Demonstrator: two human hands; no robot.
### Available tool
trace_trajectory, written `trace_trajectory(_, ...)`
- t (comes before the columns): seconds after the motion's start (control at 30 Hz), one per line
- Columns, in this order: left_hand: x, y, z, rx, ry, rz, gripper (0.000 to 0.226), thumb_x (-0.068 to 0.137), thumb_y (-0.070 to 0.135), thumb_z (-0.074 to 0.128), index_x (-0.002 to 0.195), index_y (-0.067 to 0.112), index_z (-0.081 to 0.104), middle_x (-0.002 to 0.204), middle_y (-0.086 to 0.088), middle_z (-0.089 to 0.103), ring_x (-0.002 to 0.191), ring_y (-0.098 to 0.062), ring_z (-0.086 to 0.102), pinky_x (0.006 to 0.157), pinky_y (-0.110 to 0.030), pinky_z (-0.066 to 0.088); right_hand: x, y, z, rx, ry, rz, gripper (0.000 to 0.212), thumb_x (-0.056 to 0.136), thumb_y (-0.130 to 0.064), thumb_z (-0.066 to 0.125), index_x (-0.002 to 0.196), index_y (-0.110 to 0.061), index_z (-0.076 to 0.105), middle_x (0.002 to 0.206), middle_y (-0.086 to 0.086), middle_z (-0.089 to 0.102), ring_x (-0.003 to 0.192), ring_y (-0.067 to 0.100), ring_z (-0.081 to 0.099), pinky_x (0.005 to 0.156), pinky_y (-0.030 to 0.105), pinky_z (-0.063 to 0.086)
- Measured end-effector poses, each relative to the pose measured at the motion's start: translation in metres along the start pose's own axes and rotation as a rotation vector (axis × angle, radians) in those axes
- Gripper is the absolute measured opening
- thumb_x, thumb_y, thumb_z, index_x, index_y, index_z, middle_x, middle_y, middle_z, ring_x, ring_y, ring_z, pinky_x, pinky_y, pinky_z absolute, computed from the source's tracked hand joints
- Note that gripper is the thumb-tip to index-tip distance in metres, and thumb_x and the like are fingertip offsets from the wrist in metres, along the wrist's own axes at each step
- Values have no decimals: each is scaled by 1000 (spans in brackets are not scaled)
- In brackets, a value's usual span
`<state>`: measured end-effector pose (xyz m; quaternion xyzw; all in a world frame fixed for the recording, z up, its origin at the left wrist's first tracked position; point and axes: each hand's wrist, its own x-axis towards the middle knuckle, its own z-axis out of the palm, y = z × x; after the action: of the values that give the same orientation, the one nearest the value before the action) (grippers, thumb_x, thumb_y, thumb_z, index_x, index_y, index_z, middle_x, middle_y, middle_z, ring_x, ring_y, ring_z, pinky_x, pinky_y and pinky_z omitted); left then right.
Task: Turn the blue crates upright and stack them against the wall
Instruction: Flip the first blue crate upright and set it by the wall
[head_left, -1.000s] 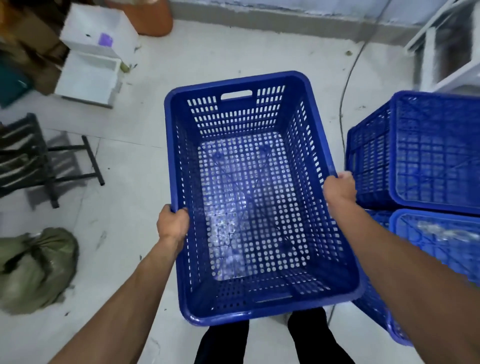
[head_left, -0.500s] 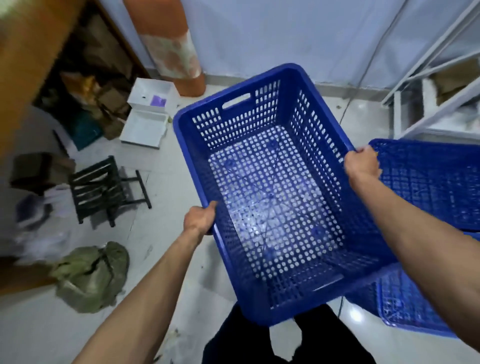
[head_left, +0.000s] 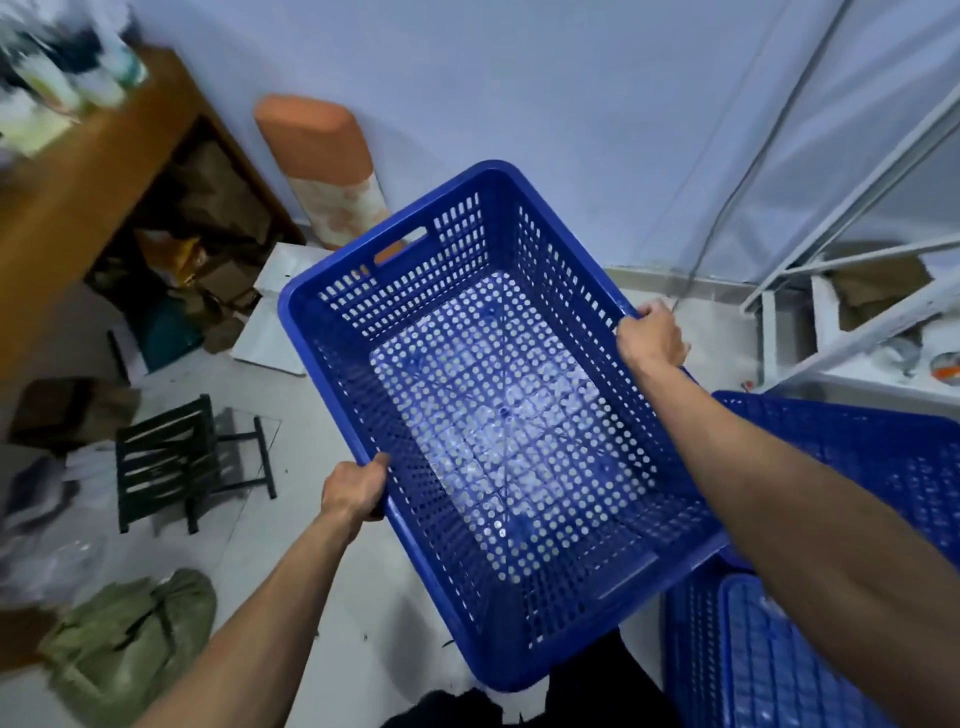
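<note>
Blue crate (head_left: 498, 415), open side up, gripped at its rims by left hand (head_left: 353, 491) and right hand (head_left: 652, 338).

held crate (head_left: 498, 415) centre, stool (head_left: 176, 462) and sack (head_left: 130, 639) left, other crates (head_left: 852, 597) right, wall (head_left: 519, 78) behind

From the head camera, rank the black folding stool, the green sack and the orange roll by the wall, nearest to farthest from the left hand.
Measured from the left hand, whose grip is on the held blue crate:
1. Black folding stool, on the floor just to its left.
2. Green sack, lower left on the floor.
3. Orange roll, standing against the far wall.
</note>
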<state>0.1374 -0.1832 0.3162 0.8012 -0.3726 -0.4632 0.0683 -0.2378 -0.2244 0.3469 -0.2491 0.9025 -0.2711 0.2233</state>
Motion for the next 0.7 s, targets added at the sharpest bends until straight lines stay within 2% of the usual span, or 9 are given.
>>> trace_trajectory(0.1, 10, 19, 20, -58, -1, -63, 46, 85, 45, 62, 99, 1, 66, 89, -17, 76, 73, -34, 76, 74, -46, 64, 35, -17, 4, -24, -26, -40, 23, 84, -12, 50, 103, -21, 60, 92, -1, 65, 92, 24, 59, 93, 37, 31)
trace_trajectory(0.2, 20, 40, 31, -164, -49, -117, 30, 91, 30, 66, 101, 2, 63, 90, -18, 76, 73, -32, 76, 55, -38, 64, 62, -47, 13, -72, -47, -92, 29, 87, -11, 52, 112, -23, 61, 101, 0, 69, 100, 24, 61, 101, 37, 32)
trace_trajectory(0.27, 34, 55, 33, -226, -85, -145, 22, 93, 23, 66, 103, 4, 61, 92, -18, 76, 76, -32, 76, 50, -35, 62, 80, -68, 24, -98, -45, -131, 30, 87, -11, 53, 114, -21, 61, 99, 0, 69, 101, 24, 62, 102, 38, 34)
trace_trajectory(0.43, 84, 93, 50, -305, -172, -218, 15, 93, 18, 66, 95, 5, 60, 89, -20, 76, 78, -36, 76, 52, -35, 63, 137, -125, 59, -147, -79, -255, 21, 83, -8, 52, 97, -22, 52, 69, -13, 51, 80, 19, 57, 100, 43, 41)
trace_trajectory(0.57, 157, 115, 69, -364, -258, -319, 25, 91, 20, 68, 102, -2, 66, 88, -22, 77, 73, -35, 75, 56, -36, 63, 184, -165, 106, -220, -117, -284, 22, 82, -9, 52, 99, -24, 52, 71, -15, 52, 76, 17, 55, 99, 42, 41)
trace_trajectory(0.7, 235, 118, 102, -454, -385, -487, 38, 95, 26, 66, 116, -5, 61, 96, -22, 73, 83, -39, 71, 71, -45, 62, 233, -175, 190, -283, -139, -330, 23, 79, -8, 54, 97, -23, 52, 84, -5, 63, 80, 20, 59, 93, 41, 43)
